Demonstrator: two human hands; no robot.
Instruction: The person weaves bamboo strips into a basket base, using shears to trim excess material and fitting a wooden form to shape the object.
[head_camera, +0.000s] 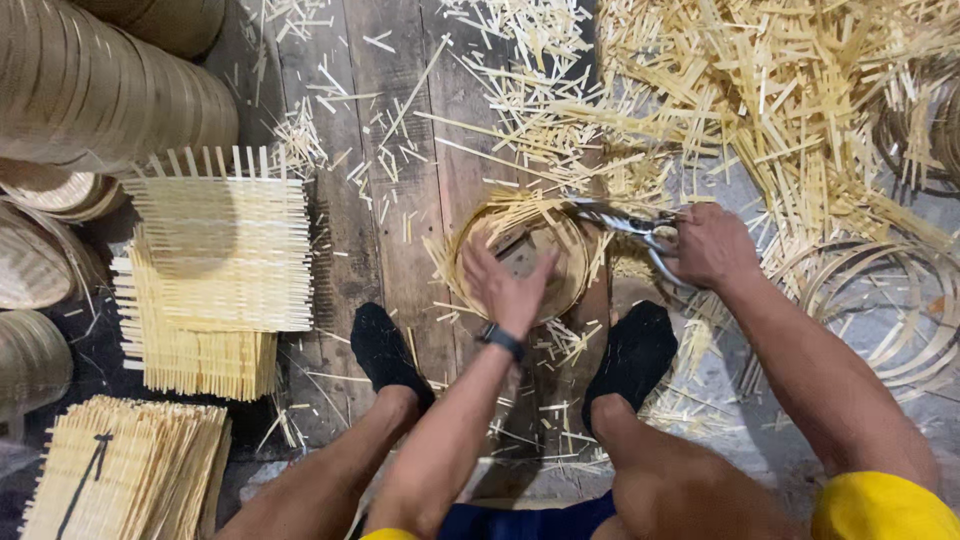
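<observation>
head view, left hand (508, 285) fingers spread flat on bamboo hoop (520, 255) rim, right hand (708, 245) clenched on shears (625, 225) at its edge

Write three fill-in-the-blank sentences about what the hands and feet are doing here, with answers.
1. The right hand grips metal ____ at the rim of the round bamboo basket.
2. The left hand presses down ____ the basket.
3. The woven bamboo mats are stacked on the person's ____ side.

Answers: shears; inside; left
</observation>
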